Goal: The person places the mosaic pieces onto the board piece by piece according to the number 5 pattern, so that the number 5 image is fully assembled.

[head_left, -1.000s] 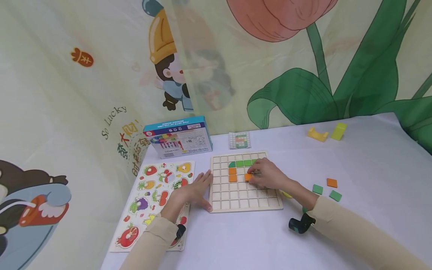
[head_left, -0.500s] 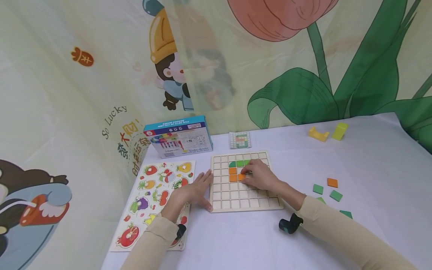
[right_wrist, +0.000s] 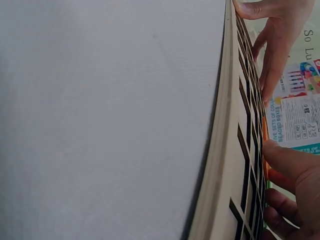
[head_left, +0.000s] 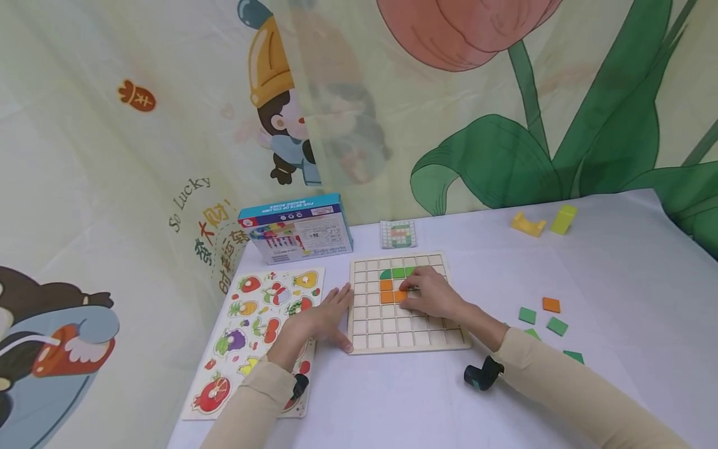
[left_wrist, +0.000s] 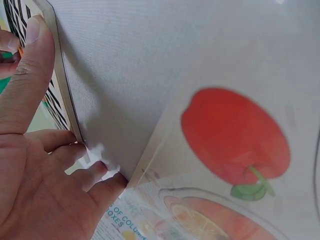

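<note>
A wooden grid board (head_left: 392,342) lies on the white cloth. Its left edge is touched by my left hand (head_left: 328,318), fingers straight; in the left wrist view the thumb (left_wrist: 37,65) rests on the rim. Over the middle of the board, my right hand (head_left: 434,292) pinches an orange square tile (head_left: 401,296) between thumb and fingers, beside another orange tile (head_left: 387,297). One more orange tile (head_left: 386,285) sits directly behind that one. Behind these runs a row of green tiles (head_left: 398,272), its right end hidden by the right hand; the leftmost piece has a rounded corner.
Loose green tiles (head_left: 558,325) and an orange tile (head_left: 551,304) lie right of the board. A fruit puzzle board (head_left: 230,374) lies left, partly under the left arm. Behind stand a box (head_left: 303,234) and a small pattern card (head_left: 398,234). Yellow (head_left: 527,224) and lime blocks (head_left: 563,219) sit back right.
My right hand has moved left across the board, bringing the orange tile beside the front one of the two orange tiles; over the last half second it holds there. The left hand stays put.
</note>
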The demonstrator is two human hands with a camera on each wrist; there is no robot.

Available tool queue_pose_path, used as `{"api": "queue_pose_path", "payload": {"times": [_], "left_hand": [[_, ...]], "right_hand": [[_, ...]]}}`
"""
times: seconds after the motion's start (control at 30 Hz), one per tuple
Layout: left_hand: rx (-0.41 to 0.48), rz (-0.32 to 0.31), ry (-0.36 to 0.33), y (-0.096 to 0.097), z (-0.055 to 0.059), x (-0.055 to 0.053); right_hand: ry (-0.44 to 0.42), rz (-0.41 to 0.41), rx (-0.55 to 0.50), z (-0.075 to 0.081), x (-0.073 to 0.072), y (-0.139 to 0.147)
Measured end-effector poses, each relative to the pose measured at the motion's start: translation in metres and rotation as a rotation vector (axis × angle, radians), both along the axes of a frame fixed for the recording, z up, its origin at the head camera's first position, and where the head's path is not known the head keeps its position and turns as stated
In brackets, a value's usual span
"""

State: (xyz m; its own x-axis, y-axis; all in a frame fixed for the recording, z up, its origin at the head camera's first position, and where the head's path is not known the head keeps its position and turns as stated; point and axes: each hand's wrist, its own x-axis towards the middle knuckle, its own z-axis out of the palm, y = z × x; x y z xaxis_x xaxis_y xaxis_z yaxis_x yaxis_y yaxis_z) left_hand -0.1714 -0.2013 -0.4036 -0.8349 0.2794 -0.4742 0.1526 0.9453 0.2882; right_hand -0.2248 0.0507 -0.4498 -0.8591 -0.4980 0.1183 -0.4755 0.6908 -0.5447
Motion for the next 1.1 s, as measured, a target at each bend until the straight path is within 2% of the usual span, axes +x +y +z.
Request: {"api": "queue_pose_path", "payload": {"times": [0.13,0.27,0.5,0.73,0.83,0.97,1.1], "left_hand": [[-0.006,-0.008,0.000,-0.001,0.000,0.000],[0.000,-0.011,-0.002,-0.001,-0.001,0.000],[-0.014,-0.019,0.006,-0.001,-0.001,0.001],[-0.008,-0.028,0.006,-0.002,0.001,0.000],[0.001,-0.023,0.005,-0.003,0.001,0.001],[0.007,-0.023,0.008,-0.003,0.002,0.000],[0.022,-0.022,0.003,-0.002,0.001,-0.001]], "right_hand": [[-0.020,0.024,-0.005,0.005,0.000,0.007],[-0.035,0.020,0.000,0.008,-0.004,0.029],[-0.041,-0.056,0.011,0.012,-0.005,0.110],[-0.165,-0.204,0.059,0.010,0.011,0.202],[-0.174,-0.232,0.075,0.009,0.020,0.229],[-0.153,-0.234,0.088,0.006,0.030,0.249],[-0.137,-0.225,0.084,0.001,0.037,0.254]]}}
